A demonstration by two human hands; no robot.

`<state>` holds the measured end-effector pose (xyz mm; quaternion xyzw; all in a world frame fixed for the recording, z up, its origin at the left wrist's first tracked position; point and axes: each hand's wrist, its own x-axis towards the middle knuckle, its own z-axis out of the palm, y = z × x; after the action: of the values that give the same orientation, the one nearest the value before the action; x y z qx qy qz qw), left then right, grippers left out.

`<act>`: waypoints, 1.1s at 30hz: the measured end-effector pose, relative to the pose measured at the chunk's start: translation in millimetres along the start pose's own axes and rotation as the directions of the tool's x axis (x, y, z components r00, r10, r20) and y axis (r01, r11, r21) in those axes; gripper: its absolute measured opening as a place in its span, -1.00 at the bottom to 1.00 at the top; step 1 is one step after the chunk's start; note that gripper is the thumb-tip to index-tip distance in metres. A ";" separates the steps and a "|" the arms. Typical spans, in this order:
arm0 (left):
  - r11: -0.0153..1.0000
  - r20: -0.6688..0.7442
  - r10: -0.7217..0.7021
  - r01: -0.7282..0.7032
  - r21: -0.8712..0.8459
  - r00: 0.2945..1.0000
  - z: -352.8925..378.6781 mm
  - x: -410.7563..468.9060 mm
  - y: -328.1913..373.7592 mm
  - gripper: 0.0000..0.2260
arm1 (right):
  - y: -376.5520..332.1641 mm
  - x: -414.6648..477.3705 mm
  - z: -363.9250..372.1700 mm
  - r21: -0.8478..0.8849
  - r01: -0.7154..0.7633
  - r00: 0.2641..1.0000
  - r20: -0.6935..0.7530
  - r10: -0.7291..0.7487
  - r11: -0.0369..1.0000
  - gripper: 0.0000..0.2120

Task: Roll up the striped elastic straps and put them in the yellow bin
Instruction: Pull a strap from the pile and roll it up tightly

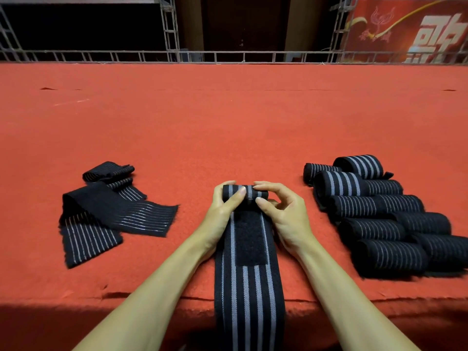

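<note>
- Holding the rolled end of a striped strap (249,287) between both hands, at the middle of the red counter (228,122).
- Curling the left hand (219,211) round the left end of the roll, with the thumb lying across its top.
- Pinching the right end with the right hand (282,214), its fingers (263,185) bending over the far side and the thumb pressing from the near side.
- Trailing the unrolled length back to the near edge and hanging over it, with a black hook-and-loop patch (249,236) facing up just beside the roll.
- Sharing the counter with loose straps (111,214), lying flat and partly folded well to the left.
- Sharing it also with rolled straps (379,211), clustering to the right and touching one another.
</note>
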<state>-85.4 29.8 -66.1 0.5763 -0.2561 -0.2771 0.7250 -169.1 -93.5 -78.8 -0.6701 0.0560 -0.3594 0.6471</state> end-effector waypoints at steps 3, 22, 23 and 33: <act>0.998 -0.040 0.013 -0.010 0.063 0.999 2.1 1.6 -0.8 -0.71 | 1.9 0.3 -0.4 -0.026 0.040 0.999 0.012 -0.040 0.999 -0.71; 0.965 0.016 0.260 -0.260 -0.004 0.965 -9.0 -2.3 -8.3 -0.33 | 10.3 5.4 4.6 -0.182 -0.100 0.995 -0.005 0.101 0.978 -0.74; 0.965 0.013 0.262 -0.262 0.007 0.965 -9.0 -1.4 -8.7 -0.32 | 10.5 5.3 3.6 -0.150 -0.092 0.995 0.010 0.094 0.984 -0.81; 0.912 0.060 0.174 -0.184 0.367 0.983 0.0 -2.4 -14.7 -0.28 | 4.7 2.6 0.3 -0.195 0.063 0.989 -0.122 -0.088 0.979 -0.78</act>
<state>-88.7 28.8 -80.6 0.6732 -0.3650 -0.1637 0.6219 -165.2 -95.4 -81.9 -0.7057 0.1068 -0.4197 0.5608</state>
